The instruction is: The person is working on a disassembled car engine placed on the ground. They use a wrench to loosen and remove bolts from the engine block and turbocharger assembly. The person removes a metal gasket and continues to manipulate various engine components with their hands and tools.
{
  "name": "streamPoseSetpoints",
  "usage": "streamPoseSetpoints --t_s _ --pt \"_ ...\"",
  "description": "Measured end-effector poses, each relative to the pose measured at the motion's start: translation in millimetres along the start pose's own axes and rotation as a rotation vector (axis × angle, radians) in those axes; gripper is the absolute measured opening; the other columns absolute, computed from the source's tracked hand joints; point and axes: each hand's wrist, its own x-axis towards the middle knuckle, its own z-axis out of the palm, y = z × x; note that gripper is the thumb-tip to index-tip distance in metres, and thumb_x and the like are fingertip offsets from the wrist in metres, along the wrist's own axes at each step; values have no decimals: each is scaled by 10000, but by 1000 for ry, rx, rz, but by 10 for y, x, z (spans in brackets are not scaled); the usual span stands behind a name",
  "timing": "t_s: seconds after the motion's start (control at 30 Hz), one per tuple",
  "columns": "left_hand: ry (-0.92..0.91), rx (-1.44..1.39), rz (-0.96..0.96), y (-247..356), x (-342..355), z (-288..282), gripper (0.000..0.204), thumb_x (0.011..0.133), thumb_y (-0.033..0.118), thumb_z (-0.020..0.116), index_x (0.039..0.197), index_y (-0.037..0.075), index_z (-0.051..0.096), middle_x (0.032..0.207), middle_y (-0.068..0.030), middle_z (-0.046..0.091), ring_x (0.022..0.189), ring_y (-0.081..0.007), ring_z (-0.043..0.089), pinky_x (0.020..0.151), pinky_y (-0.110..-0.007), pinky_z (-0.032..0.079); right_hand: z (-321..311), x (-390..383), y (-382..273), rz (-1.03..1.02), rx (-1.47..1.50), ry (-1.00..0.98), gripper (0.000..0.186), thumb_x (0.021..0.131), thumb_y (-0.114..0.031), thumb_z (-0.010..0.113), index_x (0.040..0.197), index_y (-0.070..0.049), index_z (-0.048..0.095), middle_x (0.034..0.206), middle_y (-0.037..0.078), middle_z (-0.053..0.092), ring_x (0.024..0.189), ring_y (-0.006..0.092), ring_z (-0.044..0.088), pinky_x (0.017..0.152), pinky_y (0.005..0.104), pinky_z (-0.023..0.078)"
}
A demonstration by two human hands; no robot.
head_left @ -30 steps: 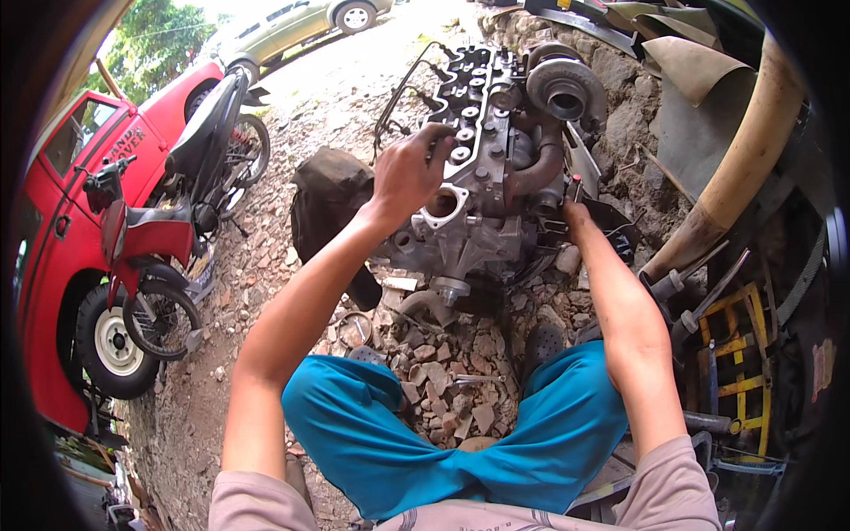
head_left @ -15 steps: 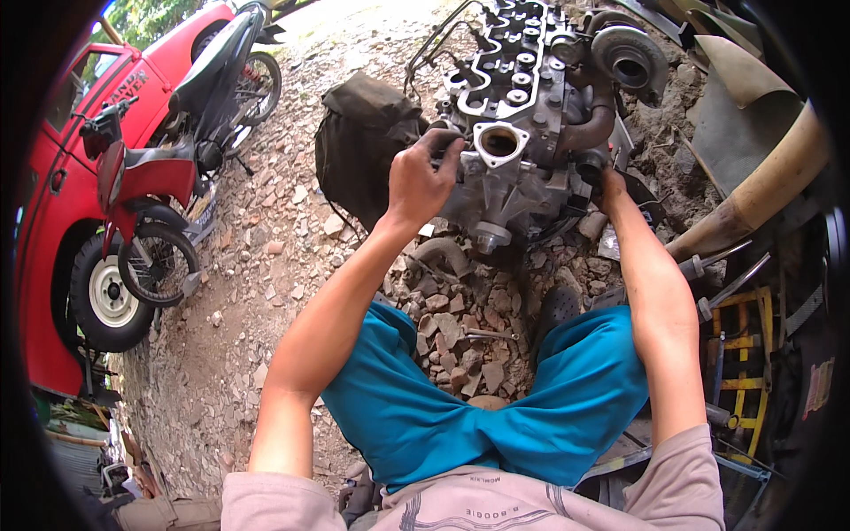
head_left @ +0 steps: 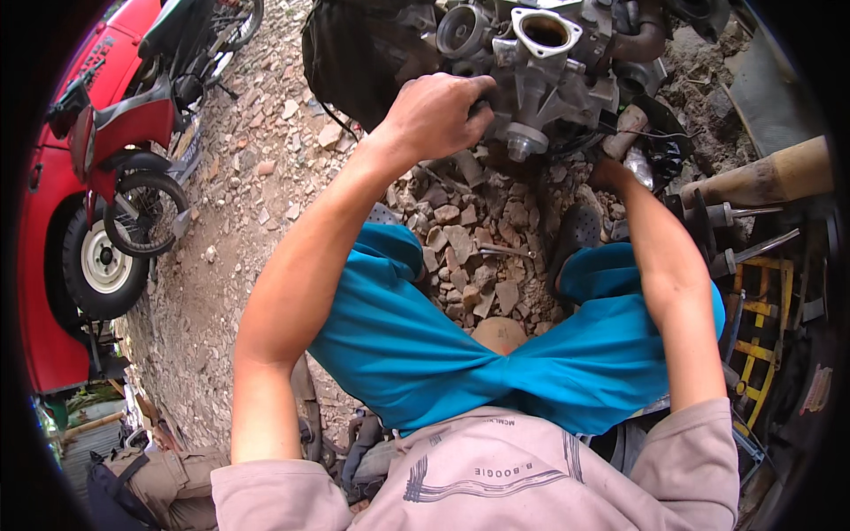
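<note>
An engine (head_left: 531,97) in bare grey metal stands on the ground before me, with a three-cornered flanged opening (head_left: 546,34) on top and a round pulley hub (head_left: 526,142) low at its front. My left hand (head_left: 438,115) is at the engine's front left, fingers bent, thumb and forefinger apart with nothing visible between them. Low beside the engine's right front, my right hand (head_left: 609,175) reaches down in shadow near the stones. Its fingers are hidden, so any grip there does not show. Next to it lie a brownish cylindrical piece (head_left: 627,131) and a clear plastic wrapper (head_left: 639,168).
Broken stones (head_left: 460,239) cover the ground between my feet, with a wrench (head_left: 505,251) on them. A dark cloth bag (head_left: 354,66) sits left of the engine. A thick bamboo pole (head_left: 761,177) and a yellow metal frame (head_left: 757,327) are at right. Further left stands a red motorcycle (head_left: 133,124).
The view has tilted down, so the engine sits higher. My right hand has dropped from the engine's right side toward the ground. My left hand has shifted lower along the engine's front left.
</note>
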Motion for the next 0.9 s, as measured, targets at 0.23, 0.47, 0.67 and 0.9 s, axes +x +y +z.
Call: streamPoseSetpoints --t_s 0.23,0.47,0.67,0.9 --pt "-415 38 20 117 75 70 306 847 216 637 1086 27 666 851 -223 678 865 -405 650 789 -496 522 1819 547 -300 13 274 -79 437 871 -398 620 1033 -5 722 1102 229 688 981 404 666 883 456 533" --pt "-521 77 -45 32 -76 184 201 827 160 634 990 47 664 848 -214 669 854 -412 646 750 -490 527 2186 313 -1209 64 679 151 471 893 -342 613 1275 -65 601 1174 265 643 1108 423 610 926 496 501" --pt "-670 118 -56 183 5 235 234 856 205 643 985 10 659 887 -221 674 881 -411 650 770 -496 529 2349 226 -1176 183 306 549 438 919 -210 557 1340 -86 561 1105 241 656 1022 421 628 901 546 497" --pt "-748 98 -91 228 -73 357 309 860 291 673 992 12 669 881 -209 684 887 -397 659 776 -497 535 2363 174 -1547 -241 316 -12 487 886 -176 561 1368 -106 537 1257 225 599 1126 389 594 973 500 475"
